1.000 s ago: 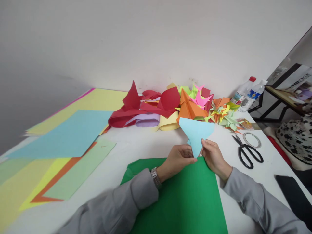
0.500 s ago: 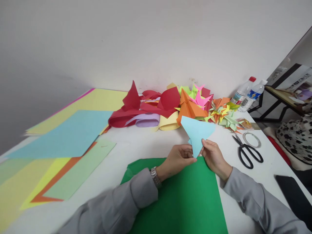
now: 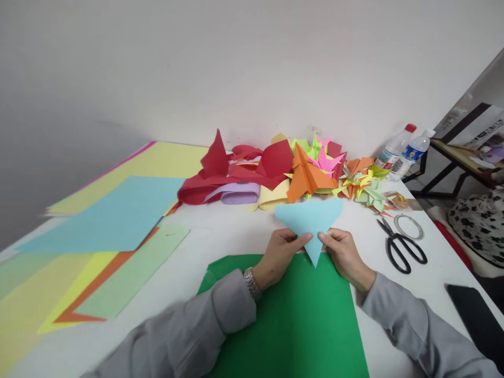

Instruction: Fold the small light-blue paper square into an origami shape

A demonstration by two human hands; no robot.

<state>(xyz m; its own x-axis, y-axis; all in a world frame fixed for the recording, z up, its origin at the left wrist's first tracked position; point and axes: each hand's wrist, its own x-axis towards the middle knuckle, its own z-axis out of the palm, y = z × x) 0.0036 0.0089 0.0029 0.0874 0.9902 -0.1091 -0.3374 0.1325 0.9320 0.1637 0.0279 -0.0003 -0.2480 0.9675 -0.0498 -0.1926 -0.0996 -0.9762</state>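
A light blue piece of folded paper is held up between both hands, its broad side away from me and a sharp point towards me. My left hand, with a metal watch at the wrist, pinches its left edge, thumb on top. On the opposite edge my right hand pinches it the same way. The fingers beneath the paper are partly hidden. Under the hands lies a large green sheet, and the paper's tip overlaps its far edge.
Folded paper shapes, among them an orange one, and curled red paper line the wall. Coloured sheets, including a blue sheet, spread at left. Scissors, a tape roll, a black flat object and two bottles are at right.
The blue paper has turned and come slightly nearer, so its point now faces me. My left thumb has shifted from near the tip to the left edge.
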